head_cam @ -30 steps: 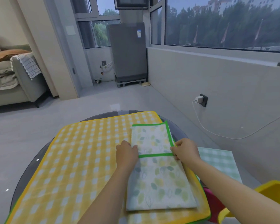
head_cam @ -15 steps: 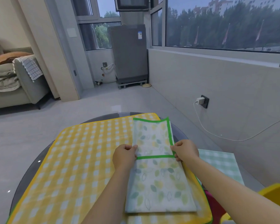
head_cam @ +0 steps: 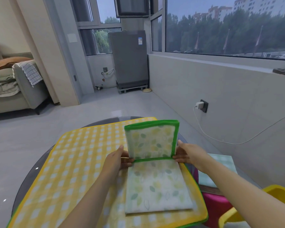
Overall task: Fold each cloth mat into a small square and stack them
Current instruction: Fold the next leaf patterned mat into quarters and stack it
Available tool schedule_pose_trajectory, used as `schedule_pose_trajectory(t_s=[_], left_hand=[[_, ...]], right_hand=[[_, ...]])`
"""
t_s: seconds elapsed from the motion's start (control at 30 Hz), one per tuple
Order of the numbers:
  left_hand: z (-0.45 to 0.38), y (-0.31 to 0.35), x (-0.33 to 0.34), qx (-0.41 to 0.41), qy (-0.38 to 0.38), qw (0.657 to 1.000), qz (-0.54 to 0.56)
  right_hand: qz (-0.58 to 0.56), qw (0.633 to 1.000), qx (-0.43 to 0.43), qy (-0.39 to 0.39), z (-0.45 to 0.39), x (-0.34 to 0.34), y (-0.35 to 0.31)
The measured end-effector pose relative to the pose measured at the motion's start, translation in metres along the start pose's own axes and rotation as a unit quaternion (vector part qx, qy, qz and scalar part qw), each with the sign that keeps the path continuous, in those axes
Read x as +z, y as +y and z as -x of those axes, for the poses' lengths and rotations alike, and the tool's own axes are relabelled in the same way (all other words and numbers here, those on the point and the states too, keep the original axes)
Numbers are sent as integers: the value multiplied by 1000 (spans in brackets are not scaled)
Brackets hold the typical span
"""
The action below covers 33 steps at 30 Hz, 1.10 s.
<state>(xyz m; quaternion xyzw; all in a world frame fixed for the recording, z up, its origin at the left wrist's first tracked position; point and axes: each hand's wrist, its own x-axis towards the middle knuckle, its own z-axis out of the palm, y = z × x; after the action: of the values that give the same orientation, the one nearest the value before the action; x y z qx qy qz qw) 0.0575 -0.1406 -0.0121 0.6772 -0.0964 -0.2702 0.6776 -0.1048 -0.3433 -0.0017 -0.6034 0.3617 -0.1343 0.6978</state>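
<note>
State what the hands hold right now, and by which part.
Both hands grip the leaf-print mat: left hand and right hand hold its raised far flap at the side edges, near the fold line.

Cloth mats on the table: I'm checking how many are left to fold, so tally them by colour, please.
Leaf-print mat with green trim, held by left hand and right hand: 1
Yellow checked mat: 1
Pale green checked mat: 1
Total: 3
</note>
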Motion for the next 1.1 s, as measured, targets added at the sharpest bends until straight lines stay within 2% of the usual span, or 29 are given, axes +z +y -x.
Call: schedule_pose_trajectory(t_s=[0.07, 0.2, 0.33, 0.5, 0.7, 0.73, 0.83, 0.87, 0.97, 1.0, 1.03, 1.1], left_hand=[[2, -1, -4, 15, 5, 999, -31], [8, -4, -9, 71, -21, 987, -141], [13, -10, -10, 141, -24, 961, -235], [19, -16, -5, 206, -15, 930, -305], [23, -14, 5, 233, -28, 868, -438], [25, -14, 8, 239, -26, 843, -481], [32, -14, 20, 278, 0, 732, -622], [34, -15, 24, 285, -4, 716, -637], [37, -23, 40, 269, -98, 736, -613], [38, -28, 44, 261, -133, 728, -620], [40, -32, 47, 256, -154, 711, -636], [39, -39, 48, 253, -168, 686, -662]], right_hand=[[17, 1000, -2, -4, 2, -1, 0], [155, 985, -67, -21, 8, 0, 0], [302, 944, -130, -11, 13, 6, 3], [415, 892, -176, -3, 18, 11, 6], [498, 844, -201, -2, 23, 17, 9], [510, 836, -203, -2, 23, 18, 11], [539, 816, -208, -1, 27, 22, 16], [550, 808, -211, 2, 28, 24, 17], [617, 749, -241, 23, 31, 27, 16], [624, 739, -252, 31, 30, 28, 17], [618, 743, -255, 33, 30, 28, 18], [582, 777, -239, 27, 30, 31, 24]])
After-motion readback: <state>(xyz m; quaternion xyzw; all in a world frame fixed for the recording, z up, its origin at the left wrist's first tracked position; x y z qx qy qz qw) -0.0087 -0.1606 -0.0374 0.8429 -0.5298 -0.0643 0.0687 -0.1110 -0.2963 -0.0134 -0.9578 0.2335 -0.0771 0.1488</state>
